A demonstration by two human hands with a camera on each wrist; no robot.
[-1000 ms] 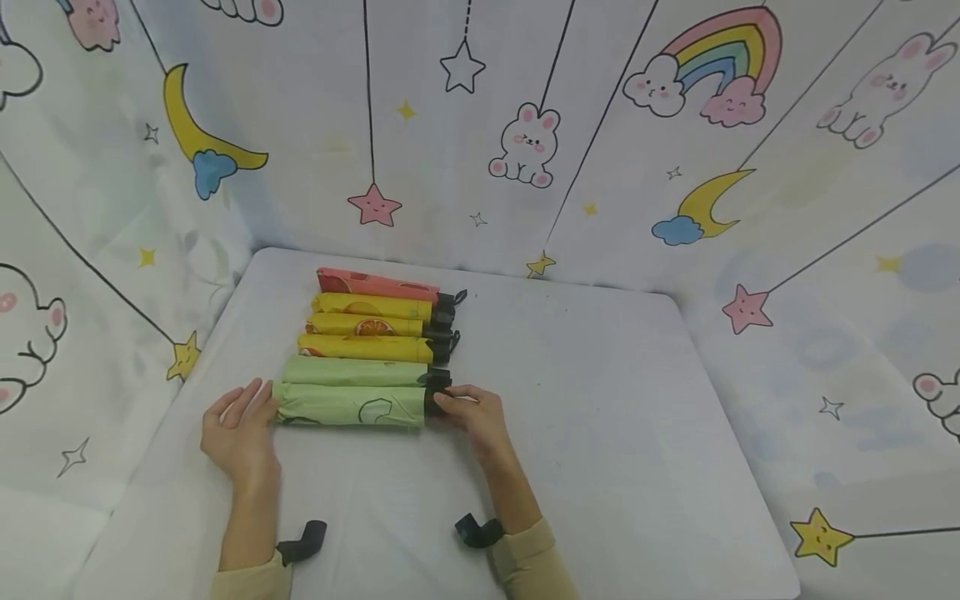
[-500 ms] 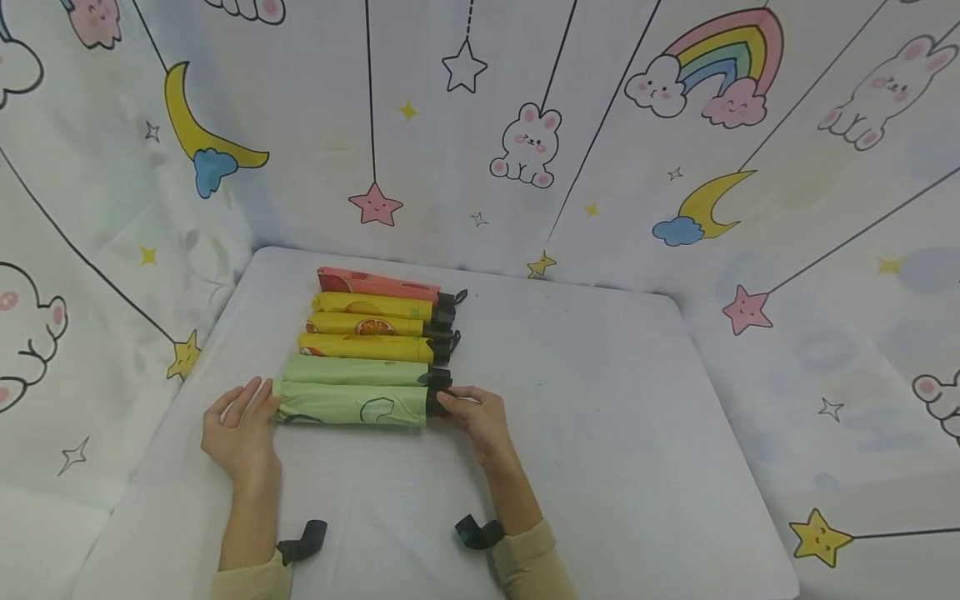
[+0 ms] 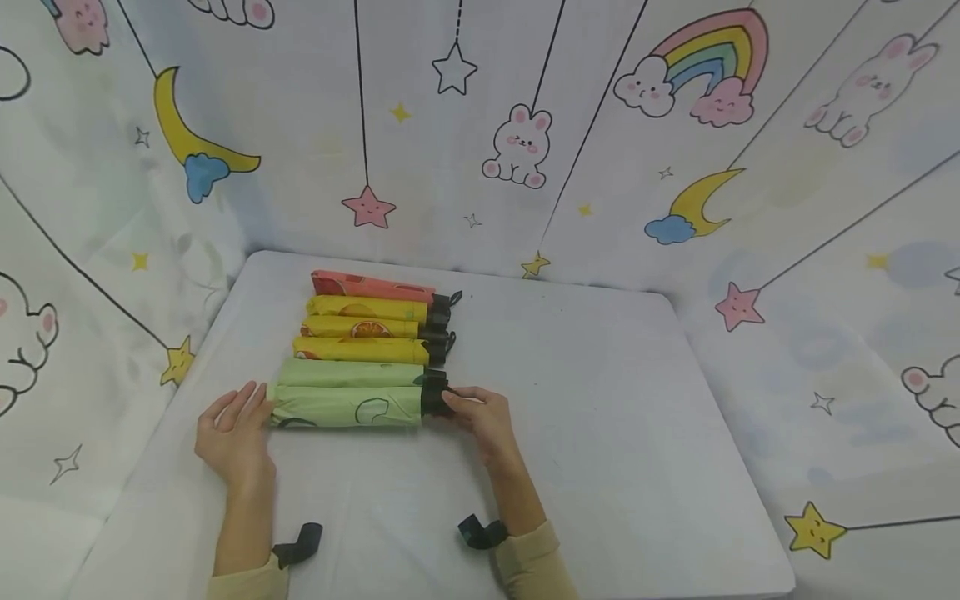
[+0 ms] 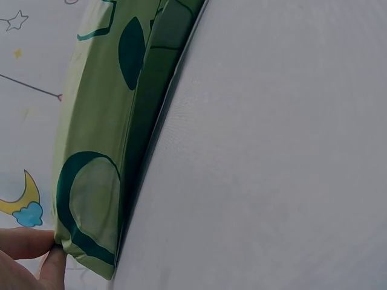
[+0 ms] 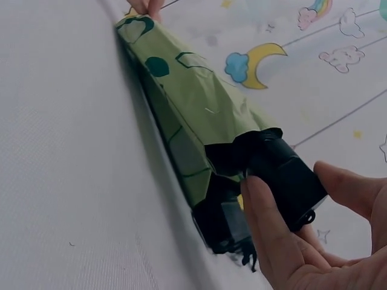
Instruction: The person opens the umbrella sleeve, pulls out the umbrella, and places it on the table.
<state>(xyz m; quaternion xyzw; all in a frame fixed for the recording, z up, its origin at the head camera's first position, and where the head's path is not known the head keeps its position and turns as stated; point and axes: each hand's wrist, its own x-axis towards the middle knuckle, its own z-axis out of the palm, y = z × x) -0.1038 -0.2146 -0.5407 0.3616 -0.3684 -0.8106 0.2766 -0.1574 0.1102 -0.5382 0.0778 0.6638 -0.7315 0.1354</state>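
In the head view, a folded green umbrella (image 3: 345, 407) lies nearest the person, its pale fabric printed with dark outlines. My left hand (image 3: 236, 437) pinches the fabric at its left end between thumb and fingers, as the left wrist view also shows. My right hand (image 3: 483, 423) holds the black handle (image 5: 284, 175) at the other end, with the thumb on one side and fingers on the other. Directly behind it lies a second green umbrella (image 3: 352, 372), partly covered by the first. In the right wrist view, its black handle (image 5: 221, 220) shows below the held one.
Farther back, several yellow umbrellas (image 3: 360, 349) and a red one (image 3: 371, 285) lie in a row, handles to the right. They rest on a white table (image 3: 585, 417). A curtain (image 3: 420, 150) printed with stars, moons and rabbits surrounds it.
My right hand has slid slightly right along the handle, so more of the black shows. The left hand keeps its place on the fabric. The head view has shifted a little.
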